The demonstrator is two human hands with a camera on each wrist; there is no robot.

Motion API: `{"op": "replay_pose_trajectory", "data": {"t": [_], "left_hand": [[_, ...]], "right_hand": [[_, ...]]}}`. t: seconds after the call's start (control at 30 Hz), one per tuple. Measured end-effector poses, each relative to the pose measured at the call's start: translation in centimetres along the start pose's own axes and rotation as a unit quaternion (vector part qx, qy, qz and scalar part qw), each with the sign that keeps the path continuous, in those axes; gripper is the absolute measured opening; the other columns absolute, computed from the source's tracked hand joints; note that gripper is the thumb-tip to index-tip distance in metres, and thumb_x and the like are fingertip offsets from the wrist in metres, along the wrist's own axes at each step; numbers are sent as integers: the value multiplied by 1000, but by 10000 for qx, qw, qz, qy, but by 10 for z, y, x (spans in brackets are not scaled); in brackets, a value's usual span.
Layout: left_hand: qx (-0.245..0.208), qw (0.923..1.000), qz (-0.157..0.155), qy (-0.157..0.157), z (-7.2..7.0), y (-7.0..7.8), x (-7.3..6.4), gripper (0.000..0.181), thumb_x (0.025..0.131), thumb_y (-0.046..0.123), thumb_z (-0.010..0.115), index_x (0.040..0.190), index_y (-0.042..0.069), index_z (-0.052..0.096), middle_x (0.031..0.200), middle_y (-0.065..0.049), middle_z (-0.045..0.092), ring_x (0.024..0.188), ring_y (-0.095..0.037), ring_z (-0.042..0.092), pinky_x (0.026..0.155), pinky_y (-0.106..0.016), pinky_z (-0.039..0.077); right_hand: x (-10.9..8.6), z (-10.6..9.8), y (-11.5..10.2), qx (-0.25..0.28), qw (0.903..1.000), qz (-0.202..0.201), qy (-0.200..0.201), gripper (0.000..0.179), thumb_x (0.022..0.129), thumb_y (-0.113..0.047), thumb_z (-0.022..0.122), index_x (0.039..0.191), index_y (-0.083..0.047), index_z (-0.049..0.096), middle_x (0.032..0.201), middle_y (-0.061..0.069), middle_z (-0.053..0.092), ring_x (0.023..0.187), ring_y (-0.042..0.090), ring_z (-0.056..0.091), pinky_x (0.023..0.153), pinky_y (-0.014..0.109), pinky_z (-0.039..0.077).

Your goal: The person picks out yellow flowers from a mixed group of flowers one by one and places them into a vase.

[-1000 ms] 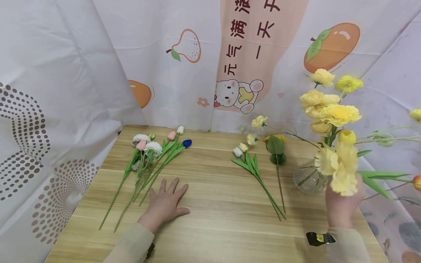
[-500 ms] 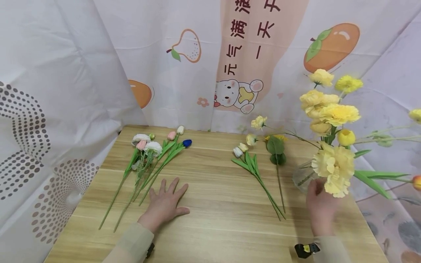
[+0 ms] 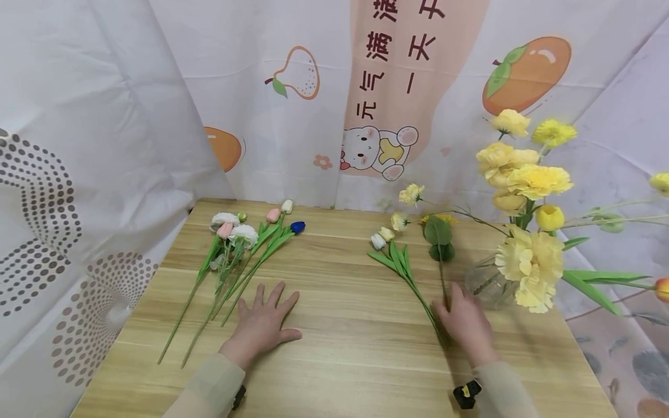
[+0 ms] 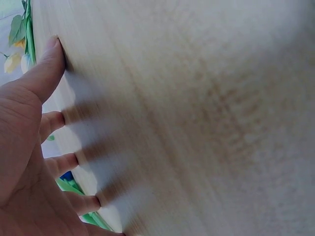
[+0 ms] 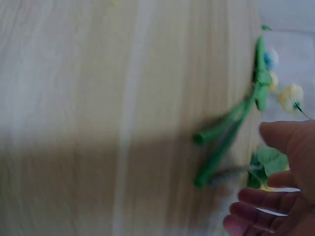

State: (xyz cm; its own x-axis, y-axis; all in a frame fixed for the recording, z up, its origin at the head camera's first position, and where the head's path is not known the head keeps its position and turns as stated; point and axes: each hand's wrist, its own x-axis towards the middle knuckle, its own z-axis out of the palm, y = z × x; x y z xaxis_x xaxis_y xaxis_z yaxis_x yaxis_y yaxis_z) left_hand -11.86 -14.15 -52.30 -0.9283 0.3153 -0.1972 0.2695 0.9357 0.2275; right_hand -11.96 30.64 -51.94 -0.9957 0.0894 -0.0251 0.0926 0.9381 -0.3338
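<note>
My left hand (image 3: pixel 261 325) lies flat on the wooden table with its fingers spread, beside the lower stems of several pink, white and blue artificial flowers (image 3: pixel 245 278). My right hand (image 3: pixel 467 328) hovers at the stem of a yellow flower with broad green leaves (image 3: pixel 438 232), fingers loosely bent. In the right wrist view nothing sits between the right thumb and fingers (image 5: pixel 268 199). Left of that hand lie white and pale yellow tulips (image 3: pixel 405 264), stem ends toward me. A clear glass vase (image 3: pixel 481 281) holding yellow flowers (image 3: pixel 538 183) stands just beyond it.
A long-stemmed pale yellow flower (image 3: pixel 412 194) leans left out of the vase. An orange-red tulip (image 3: pixel 662 289) and green leaves (image 3: pixel 601 290) jut to the right. A printed cloth (image 3: pixel 313 128) hangs behind the wooden table (image 3: pixel 334 348).
My right hand has let go of the yellow flower now in the vase and moved left to the broad-leaved flower's stem. My left hand stays put.
</note>
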Motion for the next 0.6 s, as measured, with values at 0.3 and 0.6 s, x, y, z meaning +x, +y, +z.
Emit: {"op": "replay_pose_trajectory", "data": {"t": [0.3,0.6], "left_hand": [[74,10000,34,15,-1,1,0,88,84,72,66,157,29,43,167,-14,27,147,-59,21,99,-89,21],[72,10000,26,-60,0,1,0,88,85,72,65,158,29,41,168,-13,26,148,-59,19,99,-89,20]], "right_hand": [[1,28,-21,-109,9815,-1446,1250,10,87,4,72,96,2,68,84,17,63,75,38,63,65,52,54],[-17,40,-60,15,9818,-1765,703,16,84,8,71,96,-2,67,86,9,61,79,28,64,66,42,56]]}}
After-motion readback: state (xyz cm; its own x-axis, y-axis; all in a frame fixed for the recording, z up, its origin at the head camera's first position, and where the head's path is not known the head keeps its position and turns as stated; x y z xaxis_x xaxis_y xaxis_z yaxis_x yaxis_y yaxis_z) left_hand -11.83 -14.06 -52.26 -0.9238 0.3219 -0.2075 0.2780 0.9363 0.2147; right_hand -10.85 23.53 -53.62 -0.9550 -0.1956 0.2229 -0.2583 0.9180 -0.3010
